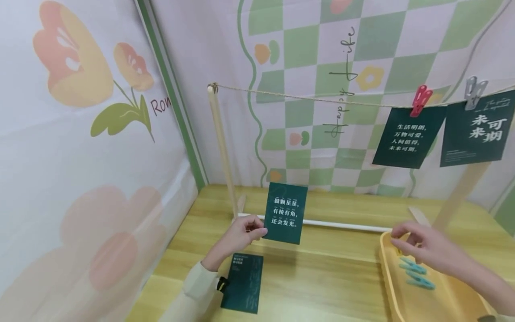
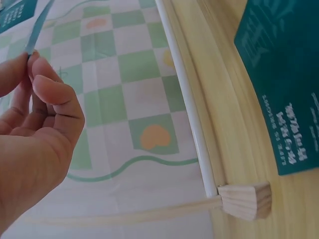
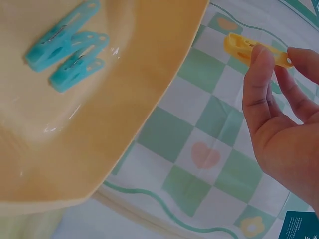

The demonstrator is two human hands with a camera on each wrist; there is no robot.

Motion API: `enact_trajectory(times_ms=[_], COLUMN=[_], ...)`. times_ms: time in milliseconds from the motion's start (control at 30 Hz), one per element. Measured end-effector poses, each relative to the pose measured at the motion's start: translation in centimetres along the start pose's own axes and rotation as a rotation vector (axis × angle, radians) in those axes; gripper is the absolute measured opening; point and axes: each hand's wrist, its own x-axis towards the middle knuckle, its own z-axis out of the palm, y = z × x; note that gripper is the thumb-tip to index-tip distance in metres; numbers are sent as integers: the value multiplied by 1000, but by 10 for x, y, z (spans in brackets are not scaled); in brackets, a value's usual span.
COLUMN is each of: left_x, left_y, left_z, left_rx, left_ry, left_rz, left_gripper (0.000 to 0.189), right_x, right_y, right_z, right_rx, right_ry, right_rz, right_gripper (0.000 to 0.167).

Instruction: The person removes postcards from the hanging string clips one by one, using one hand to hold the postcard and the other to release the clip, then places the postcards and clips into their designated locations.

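My left hand (image 1: 239, 235) pinches a dark green card (image 1: 284, 213) with white lettering by its lower left edge, holding it upright above the table. In the left wrist view that card (image 2: 37, 30) is seen nearly edge-on between thumb and fingertips. Over the yellow tray (image 1: 387, 277), my right hand (image 1: 428, 246) pinches a yellow clothespin (image 3: 256, 51) between thumb and fingers. Two light blue clothespins (image 3: 62, 35) lie in the tray. Another dark green card (image 1: 242, 284) lies on the table below my left wrist.
A twine line (image 1: 306, 97) runs from a wooden post (image 1: 223, 147) to the right. From it hang one card (image 1: 409, 138) under a red clothespin (image 1: 420, 101) and another (image 1: 474, 134) under a grey clothespin (image 1: 474, 92). A white rod (image 1: 346, 226) crosses low behind the hands.
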Motion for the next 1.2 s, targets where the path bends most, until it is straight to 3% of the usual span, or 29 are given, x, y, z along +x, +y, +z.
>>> enact_trajectory(times_ms=[267,433,633,800,1000,1200], left_x=[-10,-16,-25,-32,-41,-48], left_y=[-3,-10,-19,-24,-31,-40], left_z=[-12,-17,-21,-25,-31,-35], left_rx=[7,-21,-29,-52,-49,-52], left_ry=[-90,-138,-210,-253,-266,-273], left_rz=[16,48,4,-29,-80,-78], left_gripper=[15,16,14,18,18,17], right_x=[-8,-10,-11,-13,-15,-17], right_y=[10,12,15,21,26,31], right_z=[6,10,16,18,20,25], right_rx=[35,41,21,4,66,17], right_ry=[-76,-58,-71,-134,-258,-255], right_rz=[-45,-30,-80,-137,-136,-193], right_gripper=[9,9,9,13,13,15])
